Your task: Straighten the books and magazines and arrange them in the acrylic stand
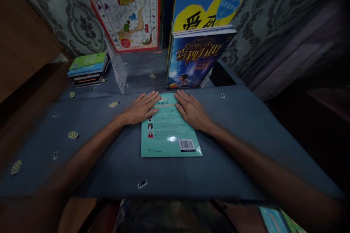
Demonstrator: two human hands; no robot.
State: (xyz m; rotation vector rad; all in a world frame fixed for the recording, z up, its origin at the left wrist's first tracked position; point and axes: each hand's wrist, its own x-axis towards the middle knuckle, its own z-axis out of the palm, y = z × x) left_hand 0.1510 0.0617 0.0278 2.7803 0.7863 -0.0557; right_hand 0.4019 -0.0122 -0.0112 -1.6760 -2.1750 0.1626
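A teal book [169,138] lies flat on the table, back cover up, with a barcode at its lower right and small portraits down its left side. Across its upper left edge rests my left hand [142,108], palm down with fingers stretched out. My right hand [193,111] lies flat on the upper right edge, fingers also extended. Between the fingertips the book's printed title shows. Both hands touch the cover and grip nothing; parts of the book's side edges are hidden under them.
Behind the book stands a clear acrylic book holder [118,69]. In it are a dark blue book [197,58], a blue-and-yellow book [177,9] and a red-bordered picture book [128,14]. A small book stack [89,67] sits left, a black flat object [222,74] right. Patterned curtains hang behind.
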